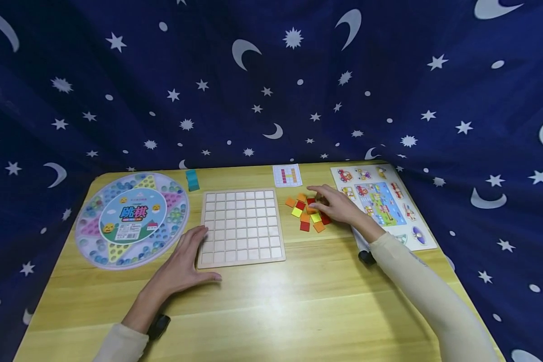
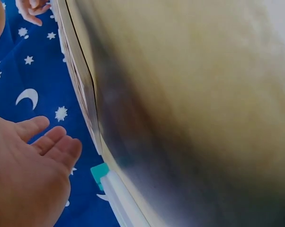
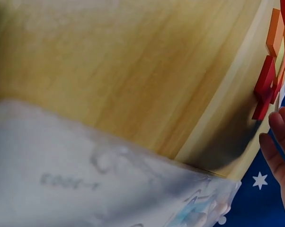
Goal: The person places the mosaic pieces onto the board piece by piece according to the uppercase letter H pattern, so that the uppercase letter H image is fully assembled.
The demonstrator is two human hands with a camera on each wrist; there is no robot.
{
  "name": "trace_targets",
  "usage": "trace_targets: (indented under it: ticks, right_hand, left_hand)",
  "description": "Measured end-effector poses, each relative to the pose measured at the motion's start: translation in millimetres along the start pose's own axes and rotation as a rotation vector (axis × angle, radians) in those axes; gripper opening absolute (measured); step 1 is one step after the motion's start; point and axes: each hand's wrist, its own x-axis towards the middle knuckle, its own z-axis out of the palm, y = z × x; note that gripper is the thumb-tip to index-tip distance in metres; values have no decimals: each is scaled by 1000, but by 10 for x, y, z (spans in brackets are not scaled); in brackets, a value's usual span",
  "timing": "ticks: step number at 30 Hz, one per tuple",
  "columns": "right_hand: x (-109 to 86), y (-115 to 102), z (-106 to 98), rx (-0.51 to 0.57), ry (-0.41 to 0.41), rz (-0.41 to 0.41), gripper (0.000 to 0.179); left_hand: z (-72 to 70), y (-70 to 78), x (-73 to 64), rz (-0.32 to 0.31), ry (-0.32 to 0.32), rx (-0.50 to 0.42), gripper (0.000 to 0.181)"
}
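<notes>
A wooden grid board point(image 1: 243, 229) with square cells lies mid-table. At its left edge is my left hand point(image 1: 185, 264), thumb and fingers spread apart; the fingertips are at the edge, though contact is unclear. In the left wrist view, the left hand point(image 2: 36, 165) has its palm showing and nothing in it. Right of the board lies a loose heap of red, orange and yellow square tiles point(image 1: 304, 226). My right hand point(image 1: 337, 203) reaches over the heap's right side and hides part of it. In the right wrist view, the right hand's fingers point(image 3: 275, 153) are beside red tiles point(image 3: 264, 82), pinching none visibly.
A small printed pattern card point(image 1: 287, 175) lies behind the tiles. At left is a round Chinese checkers board point(image 1: 133, 217), with teal pieces point(image 1: 192, 180) nearby. A picture puzzle board point(image 1: 416, 213) lies at right, partly under the right arm. A starry curtain point(image 1: 271, 80) hangs behind.
</notes>
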Motion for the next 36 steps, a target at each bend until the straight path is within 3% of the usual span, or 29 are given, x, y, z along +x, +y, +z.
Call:
trace_targets:
  ticks: [16,25,36]
  right_hand:
    - [44,172,15,-12,2,-49,48]
    - [135,169,-2,-54,-54,-37,35]
    - [152,160,-1,-68,-75,13,26]
  left_hand:
    - [83,-16,-31,-124,-109,-20,129]
    - [80,-48,-20,-151,-133,-7,130]
    - [91,-79,-7,-138,-124,-35,123]
